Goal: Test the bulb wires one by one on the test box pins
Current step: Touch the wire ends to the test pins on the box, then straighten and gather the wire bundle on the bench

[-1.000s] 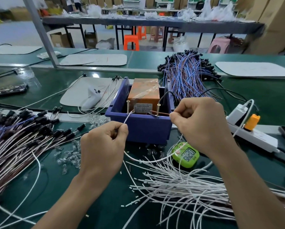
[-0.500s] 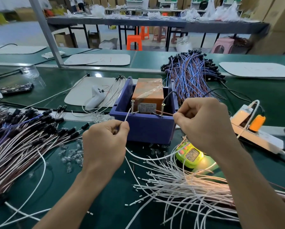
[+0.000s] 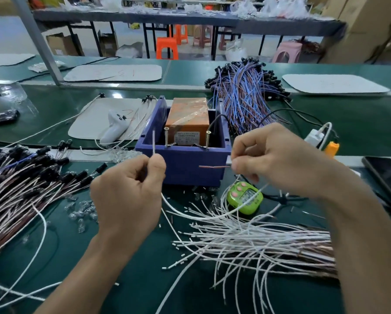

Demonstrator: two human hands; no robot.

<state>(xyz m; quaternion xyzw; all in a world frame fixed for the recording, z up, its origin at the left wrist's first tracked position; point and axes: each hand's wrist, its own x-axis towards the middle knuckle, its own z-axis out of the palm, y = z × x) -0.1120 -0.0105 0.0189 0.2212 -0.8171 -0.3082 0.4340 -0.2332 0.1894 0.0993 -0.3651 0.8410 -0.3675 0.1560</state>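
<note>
At the blue box [image 3: 185,164] on the table [image 3: 359,123], our left hand [image 3: 128,193] pinches the white wire end [image 3: 153,141], our right hand [image 3: 278,159] the brown wire end [image 3: 212,166]. Neither touches the pins [image 3: 166,137] yet. Next, we think, each end must meet a pin.

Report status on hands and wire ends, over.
Left hand pinches white wire end, upright beside left pin. Right hand pinches brown end, short of right pin. Neither touches. Nothing blocking.

A strip of bare green bench [image 3: 142,275] leads straight up to the blue box [image 3: 185,171]. Loose white wires [image 3: 246,236] and a green timer [image 3: 245,198] crowd its right side, with black-capped wires [image 3: 27,184] heaped on its left. Two upright pins [image 3: 166,138] stand at the box's front rim.
</note>
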